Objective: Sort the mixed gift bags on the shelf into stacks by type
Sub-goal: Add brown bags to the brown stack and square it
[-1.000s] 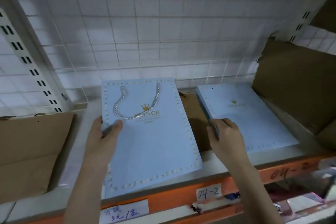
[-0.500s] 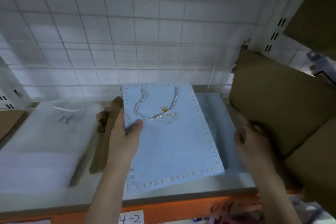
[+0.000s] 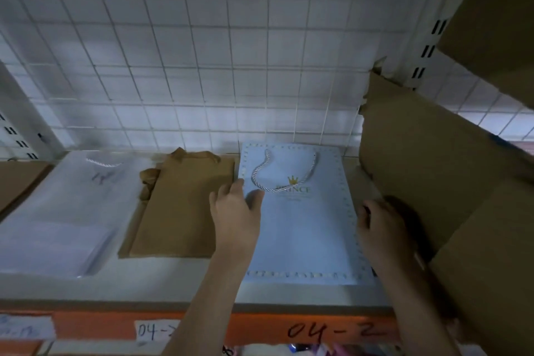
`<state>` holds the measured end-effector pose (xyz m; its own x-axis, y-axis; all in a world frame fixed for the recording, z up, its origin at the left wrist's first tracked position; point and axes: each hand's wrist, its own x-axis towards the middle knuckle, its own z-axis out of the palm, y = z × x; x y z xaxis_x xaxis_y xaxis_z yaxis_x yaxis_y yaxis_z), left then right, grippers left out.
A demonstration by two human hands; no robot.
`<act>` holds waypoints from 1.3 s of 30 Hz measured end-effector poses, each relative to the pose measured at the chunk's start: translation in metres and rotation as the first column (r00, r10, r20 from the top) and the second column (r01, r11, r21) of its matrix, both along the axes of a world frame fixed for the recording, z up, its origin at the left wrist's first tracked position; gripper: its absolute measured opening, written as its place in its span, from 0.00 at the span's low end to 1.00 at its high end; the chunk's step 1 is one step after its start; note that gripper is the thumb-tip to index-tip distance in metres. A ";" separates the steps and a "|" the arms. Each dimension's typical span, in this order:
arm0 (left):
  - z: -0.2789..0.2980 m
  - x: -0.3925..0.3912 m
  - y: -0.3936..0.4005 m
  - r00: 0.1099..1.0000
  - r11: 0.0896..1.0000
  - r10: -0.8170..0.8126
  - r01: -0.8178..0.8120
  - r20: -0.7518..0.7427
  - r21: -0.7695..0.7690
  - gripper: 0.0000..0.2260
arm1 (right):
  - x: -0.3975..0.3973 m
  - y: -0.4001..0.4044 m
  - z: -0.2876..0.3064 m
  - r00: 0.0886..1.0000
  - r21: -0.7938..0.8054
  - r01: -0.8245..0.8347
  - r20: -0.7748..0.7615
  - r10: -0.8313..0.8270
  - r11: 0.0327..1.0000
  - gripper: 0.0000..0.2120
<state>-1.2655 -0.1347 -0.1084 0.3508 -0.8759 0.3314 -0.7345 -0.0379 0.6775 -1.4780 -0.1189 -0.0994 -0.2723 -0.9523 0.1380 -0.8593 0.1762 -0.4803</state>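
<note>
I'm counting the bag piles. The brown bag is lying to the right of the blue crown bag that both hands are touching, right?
Not quite. The brown bag lies to the left of the blue crown bag, between it and the white bags, as the head view shows. The rest is right: the left hand and the right hand are both on the blue bag's edges.

Head view, single camera: I have one wide-angle feed, worn on the head, looking forward and down onto a shelf (image 3: pixel 173 289) from close in front. It faces the white wire-grid back panel (image 3: pixel 202 52). The orange front rail (image 3: pixel 260 329), with handwritten labels, crosses the bottom edge; both forearms enter from below. A cardboard box (image 3: pixel 433 167) crowds the right side. Straight lines bow toward the edges. No second view to overlap.
</note>
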 end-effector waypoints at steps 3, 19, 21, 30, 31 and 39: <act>-0.006 0.002 -0.007 0.999 0.998 0.007 -0.010 0.048 0.060 0.14 | 0.003 -0.003 0.001 1.000 -0.006 -0.004 -0.024 0.004 1.000 0.14; 0.019 0.139 0.060 0.961 0.999 -0.035 0.042 0.274 -0.019 0.08 | 0.147 0.028 0.013 0.986 -0.290 -0.162 -0.079 0.145 0.943 0.12; 0.011 0.190 0.083 0.950 1.000 0.004 0.001 0.312 -0.015 0.06 | 0.193 0.040 0.012 0.976 -0.302 -0.215 -0.099 0.194 0.929 0.10; 0.004 0.456 0.208 0.916 0.952 0.288 -0.306 0.281 0.021 0.15 | 0.453 0.103 0.003 0.896 -0.314 -0.429 -0.032 0.442 0.847 0.14; 0.004 0.481 0.219 0.908 0.942 0.321 -0.336 0.269 0.012 0.16 | 0.479 0.110 0.002 0.884 -0.312 -0.455 -0.040 0.466 0.834 0.15; -0.003 0.626 0.283 0.834 0.847 0.523 -0.532 0.177 0.006 0.14 | 0.652 0.134 0.005 0.762 -0.289 -0.634 -0.075 0.644 0.717 0.15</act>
<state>-0.6392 0.1488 -0.1113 0.7098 -0.5910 0.3833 -0.6920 -0.4832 0.5363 -0.8263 0.0149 -0.0940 0.3784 -0.8212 0.4272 -0.7026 -0.5552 -0.4451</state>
